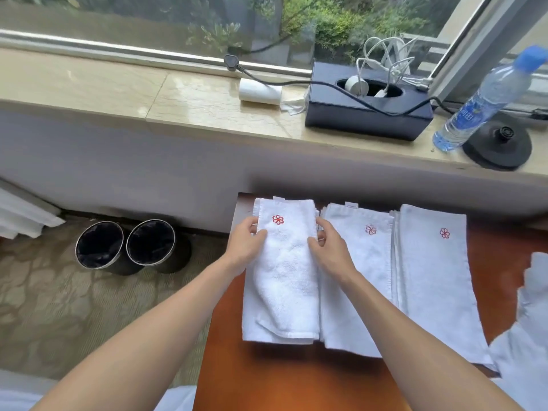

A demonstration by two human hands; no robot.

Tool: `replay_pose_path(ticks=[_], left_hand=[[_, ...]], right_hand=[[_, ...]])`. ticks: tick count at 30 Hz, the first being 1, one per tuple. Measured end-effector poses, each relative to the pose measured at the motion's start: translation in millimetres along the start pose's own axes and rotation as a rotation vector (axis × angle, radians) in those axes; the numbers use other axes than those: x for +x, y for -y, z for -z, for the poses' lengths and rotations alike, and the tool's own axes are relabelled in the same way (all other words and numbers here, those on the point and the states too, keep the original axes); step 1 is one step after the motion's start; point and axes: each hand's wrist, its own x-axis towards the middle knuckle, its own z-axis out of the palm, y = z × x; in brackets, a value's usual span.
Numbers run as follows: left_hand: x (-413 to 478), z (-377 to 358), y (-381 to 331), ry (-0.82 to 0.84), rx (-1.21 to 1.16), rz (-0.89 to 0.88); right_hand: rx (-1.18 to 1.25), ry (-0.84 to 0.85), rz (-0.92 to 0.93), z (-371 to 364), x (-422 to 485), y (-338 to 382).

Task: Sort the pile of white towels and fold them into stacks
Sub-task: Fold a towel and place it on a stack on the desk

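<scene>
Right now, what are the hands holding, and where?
The left hand and right hand hold the leftmost towel by its two long side edges, near the red flower.

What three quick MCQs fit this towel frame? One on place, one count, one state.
1. Where lies the top towel that the left hand and right hand grip? A) on the leftmost stack on the table B) on the sill C) on the floor
2. How many black bins are there? A) one B) two C) four
3. The water bottle is: A) lying flat B) standing, capped C) standing, uncapped
Key: A, it sits on the leftmost stack; B, two stand side by side; B, its blue cap is on.
</scene>
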Motion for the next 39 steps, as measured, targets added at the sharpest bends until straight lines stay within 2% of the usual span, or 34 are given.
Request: replay_pose_path(ticks=[3,6,9,16,24,27,30,33,39], left_hand=[[6.1,3.1,-5.6,-0.043,0.016,-0.048],[5.4,3.1,-8.2,-0.051,-0.036,0.025],[-22.2,1.4,6.8,-0.028,-0.137,0.115],[-86.0,-8.4,47.6,0.059,-0.142,0.067],[-112.4,-7.0,55.7,0.084,0.042,-0.092],[-122.9,-7.8,62.3,0.031,0.165,-0.144],[-126.7,-7.5,73.3,-0.042,0.209,-0.090],[-135.2,-9.1,78.6,-0.032,0.247,-0.021],[-136.7,1.0,82.0,-0.141,0.318,-0.071]], right_hand=[[0.010,-0.015,-0.001,-3.2,3.1,7.4],[0.026,-0.021,-0.041,-2.6,2.5,13.1],[0.039,-0.008,-0.113,-0.5,-16.5,7.7],[0.011,0.110,-0.117,-3.2,-74.4,-4.4],[0.006,0.166,-0.041,-16.3,-124.6,-21.5],[-0.010,0.154,-0.021,-15.4,-129.9,-24.4],[-0.037,0.144,0.001,-14.4,-131.7,-27.4],[-0.084,0.138,0.002,-17.0,-134.5,-33.4],[-0.167,0.156,0.008,-33.7,-147.7,-42.7]])
